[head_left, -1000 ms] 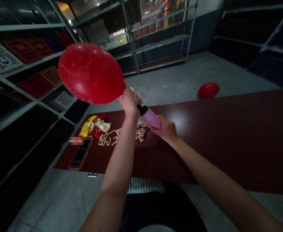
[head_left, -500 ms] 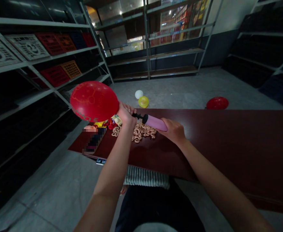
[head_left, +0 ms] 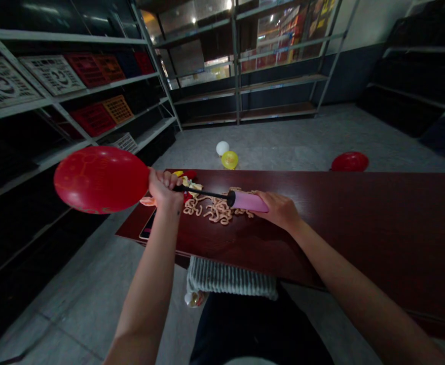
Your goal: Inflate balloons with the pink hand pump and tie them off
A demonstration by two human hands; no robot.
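Head view looks across a long, dark-red wooden surface (head_left: 378, 228) with a glossy, faintly grained top, standing on a pale grey floor (head_left: 283, 137). Metal shelving (head_left: 28, 104) runs along the room at 10 o'clock and carries lattice-sided plastic crates, among them a red crate (head_left: 93, 119). More shelving (head_left: 279, 96) stands at 12 o'clock before a glazed wall. On the floor at 12 o'clock, a white balloon (head_left: 222, 148) sits just beside a yellow balloon (head_left: 229, 160), while a red balloon (head_left: 349, 162) lies well apart at 2 o'clock. Near the surface's far edge lies a crumpled heap of limp balloons (head_left: 188, 182), beside a tangle of tan, twisted, sausage-thin balloons (head_left: 215, 210); a phone (head_left: 147, 224) lies nearer the edge at 9 o'clock. The taut, round, glossy balloon (head_left: 101, 180), red with faint printed linework, floats in the air at 9 o'clock, beyond the surface's corner. Its neck disappears into the left hand (head_left: 164, 188), whose fingers curl tightly around it and the thin black nozzle of the pink plastic pump (head_left: 248, 201). The right hand (head_left: 277, 210) closes over the pump's far end, low over the surface, and both bare forearms reach in from the bottom corners, angled toward each other.
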